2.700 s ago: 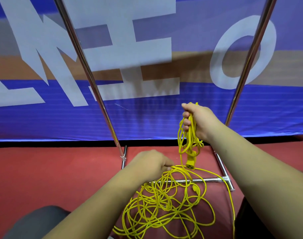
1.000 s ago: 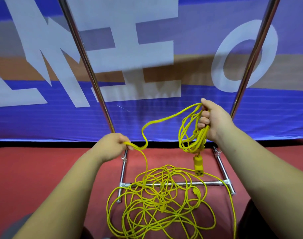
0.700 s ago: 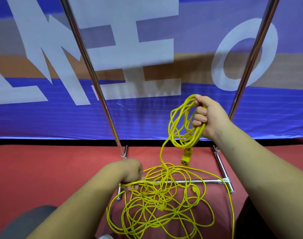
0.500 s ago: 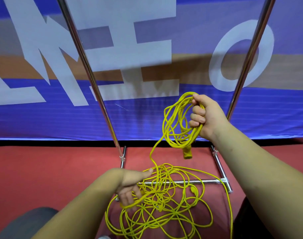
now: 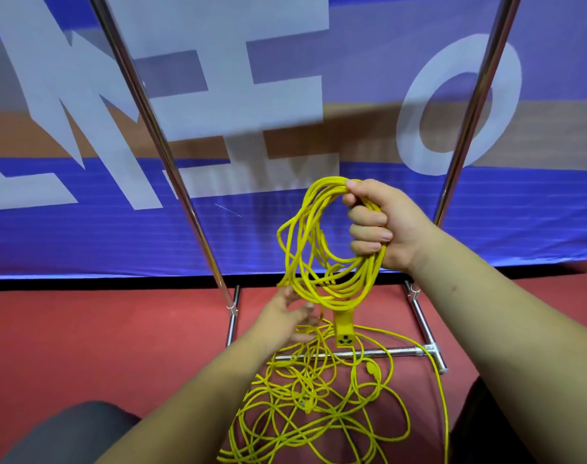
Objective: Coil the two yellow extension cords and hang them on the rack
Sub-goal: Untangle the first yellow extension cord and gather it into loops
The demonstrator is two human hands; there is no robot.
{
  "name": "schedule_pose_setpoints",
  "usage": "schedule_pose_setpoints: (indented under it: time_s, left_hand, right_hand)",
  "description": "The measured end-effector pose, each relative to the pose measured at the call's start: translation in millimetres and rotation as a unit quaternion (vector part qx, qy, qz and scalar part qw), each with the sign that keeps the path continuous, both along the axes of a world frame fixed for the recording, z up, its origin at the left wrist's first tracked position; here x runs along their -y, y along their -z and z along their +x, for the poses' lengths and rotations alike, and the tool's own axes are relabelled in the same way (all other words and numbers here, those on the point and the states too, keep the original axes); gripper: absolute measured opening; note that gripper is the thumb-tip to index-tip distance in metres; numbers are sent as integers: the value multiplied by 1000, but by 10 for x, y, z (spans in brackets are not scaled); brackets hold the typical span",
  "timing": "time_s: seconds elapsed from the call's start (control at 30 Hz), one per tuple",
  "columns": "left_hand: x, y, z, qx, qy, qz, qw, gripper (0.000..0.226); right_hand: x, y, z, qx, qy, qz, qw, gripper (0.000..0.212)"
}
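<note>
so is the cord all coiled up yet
Partly coiled: right hand grips several loops, but a tangled pile lies spread on the floor.

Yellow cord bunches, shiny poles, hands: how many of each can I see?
Yellow cord bunches: 2, the coil of yellow cord gripped by the right hand and the loose tangle of yellow cord on the red floor.
Upright shiny metal rack poles: 2.
Hands: 2, the right hand and the left hand.
Total: 6.
</note>
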State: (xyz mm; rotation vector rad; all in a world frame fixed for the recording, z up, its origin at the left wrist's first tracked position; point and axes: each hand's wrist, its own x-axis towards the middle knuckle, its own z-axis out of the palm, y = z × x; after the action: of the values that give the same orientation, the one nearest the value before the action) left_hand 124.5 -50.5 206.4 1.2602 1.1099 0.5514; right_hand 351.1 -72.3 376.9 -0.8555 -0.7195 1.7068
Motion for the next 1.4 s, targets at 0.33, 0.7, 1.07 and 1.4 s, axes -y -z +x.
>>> schedule_pose_setpoints:
  time_s: [0.33, 0.7, 1.07, 1.4]
  left_hand:
    - [-640, -569, -478, 25, -129, 165, 978, 29]
    - [-648, -1311, -985, -74, 19, 211, 975, 45]
    - [-889, -750, -1558, -515, -29, 257, 817, 45]
    - [-561, -883, -1021, -475, 192, 215, 831, 28]
  right_hand:
    - [-19, -33, 199, 35, 14, -17, 999, 30]
    - [-146, 106, 378, -54, 216, -102, 970, 30]
    - [-173, 120, 527, -208, 352, -48, 911, 34]
    - [-273, 344, 289, -103, 334, -110, 930, 29]
